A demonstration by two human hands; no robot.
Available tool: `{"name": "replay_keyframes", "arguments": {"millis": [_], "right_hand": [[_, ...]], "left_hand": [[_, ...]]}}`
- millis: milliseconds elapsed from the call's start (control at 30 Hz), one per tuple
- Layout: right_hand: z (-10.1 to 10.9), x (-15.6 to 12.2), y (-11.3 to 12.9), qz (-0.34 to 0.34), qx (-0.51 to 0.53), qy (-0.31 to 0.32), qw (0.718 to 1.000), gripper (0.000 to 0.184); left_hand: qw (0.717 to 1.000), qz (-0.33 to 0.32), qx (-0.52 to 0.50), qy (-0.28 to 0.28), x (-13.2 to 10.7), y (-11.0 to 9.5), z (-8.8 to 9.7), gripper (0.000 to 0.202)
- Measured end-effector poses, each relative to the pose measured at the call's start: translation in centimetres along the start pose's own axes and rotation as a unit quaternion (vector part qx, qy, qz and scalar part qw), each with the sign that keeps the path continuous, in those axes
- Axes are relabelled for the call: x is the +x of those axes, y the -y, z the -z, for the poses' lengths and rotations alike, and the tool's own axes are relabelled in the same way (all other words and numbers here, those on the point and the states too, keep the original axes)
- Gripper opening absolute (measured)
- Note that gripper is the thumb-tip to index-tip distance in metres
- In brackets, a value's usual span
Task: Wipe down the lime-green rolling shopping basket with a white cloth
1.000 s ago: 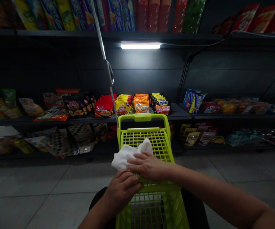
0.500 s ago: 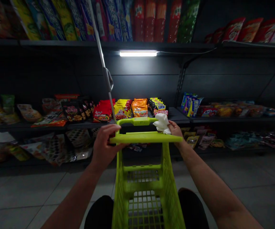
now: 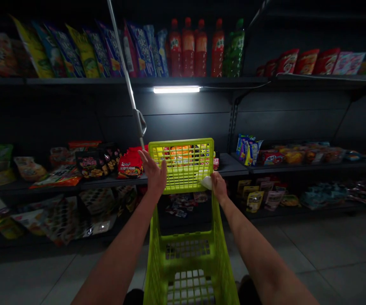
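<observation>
A lime-green plastic shopping cart (image 3: 224, 258) stands between my knees. Its grid flap (image 3: 183, 190) is tilted up and faces me, with snack packets visible through the gaps. My left hand (image 3: 156, 174) is at the flap's left edge, fingers stretched upward and thumb apart; whether the palm presses on the edge I cannot tell. At the lower right corner my right hand (image 3: 219, 185) is closed on a crumpled white tissue (image 3: 206, 182), held against the flap. Part of the tissue shows behind the grid.
A thin metal pole with a grey clip (image 3: 140, 123) rises behind the cart's left side. Ahead, a dark shelf (image 3: 234, 164) bears rows of snack packets, including red packets (image 3: 130, 163). Bottles (image 3: 187, 51) stand above a lit tube lamp (image 3: 176, 89). Grey floor tiles lie below.
The flap has swung from nearly flat to upright. My left hand has gone from gripping its edge to stretched fingers. My right hand and the tissue have moved slightly left and down. The view has tilted up.
</observation>
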State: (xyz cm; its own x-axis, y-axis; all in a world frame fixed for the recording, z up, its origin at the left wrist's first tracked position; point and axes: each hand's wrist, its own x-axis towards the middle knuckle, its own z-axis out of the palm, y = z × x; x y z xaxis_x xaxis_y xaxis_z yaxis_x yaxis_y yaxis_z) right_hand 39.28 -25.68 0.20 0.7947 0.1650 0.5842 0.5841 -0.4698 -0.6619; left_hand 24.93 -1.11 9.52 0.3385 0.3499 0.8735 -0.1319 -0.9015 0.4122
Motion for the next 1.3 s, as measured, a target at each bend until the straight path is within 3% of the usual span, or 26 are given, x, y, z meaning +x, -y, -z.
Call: {"name": "replay_keyframes", "arguments": {"millis": [133, 267, 467, 600, 733, 833, 967, 1133, 1200, 1300], "right_hand": [[-1.2, 1.4, -0.2, -0.011, -0.055, -0.021, 0.998, 0.053], [-1.8, 2.2, 0.3, -0.005, -0.135, -0.019, 0.991, 0.044], [-1.9, 1.9, 1.4, -0.005, -0.229, -0.019, 0.973, 0.04], [-2.2, 1.0, 1.7, 0.07, -0.198, -0.088, 0.974, 0.034], [-2.8, 0.7, 2.3, 0.109, -0.162, -0.108, 0.975, 0.043], [-3.2, 1.1, 3.1, 0.057, -0.164, -0.081, 0.982, 0.043], [-3.0, 2.4, 3.9, -0.006, -0.184, 0.001, 0.983, 0.039], [-0.7, 3.7, 4.3, -0.004, -0.162, 0.062, 0.985, 0.034], [0.2, 3.3, 4.8, 0.011, -0.13, -0.005, 0.991, 0.033], [-0.1, 1.2, 7.1, 0.093, -0.01, -0.169, 0.981, 0.034]], "left_hand": [[0.981, -0.038, 0.132, 0.14, -6.3, 3.1, -0.6, 0.082], [0.942, -0.047, 0.202, 0.265, -11.3, 4.1, -1.1, 0.069], [0.926, -0.027, 0.216, 0.309, -14.9, 3.3, -0.7, 0.067], [0.922, -0.016, 0.2, 0.331, -15.7, 3.1, 0.4, 0.067], [0.929, 0.005, 0.222, 0.297, -15.5, 2.1, 1.4, 0.063], [0.934, 0.012, 0.229, 0.274, -15.6, 1.0, 2.0, 0.062], [0.932, 0.036, 0.217, 0.286, -15.5, 0.0, 2.6, 0.058], [0.931, 0.037, 0.198, 0.306, -14.8, 0.1, 3.4, 0.051], [0.932, 0.035, 0.192, 0.305, -14.9, 0.2, 3.6, 0.052], [0.936, 0.032, 0.189, 0.295, -15.5, 0.2, 3.4, 0.054]]}}
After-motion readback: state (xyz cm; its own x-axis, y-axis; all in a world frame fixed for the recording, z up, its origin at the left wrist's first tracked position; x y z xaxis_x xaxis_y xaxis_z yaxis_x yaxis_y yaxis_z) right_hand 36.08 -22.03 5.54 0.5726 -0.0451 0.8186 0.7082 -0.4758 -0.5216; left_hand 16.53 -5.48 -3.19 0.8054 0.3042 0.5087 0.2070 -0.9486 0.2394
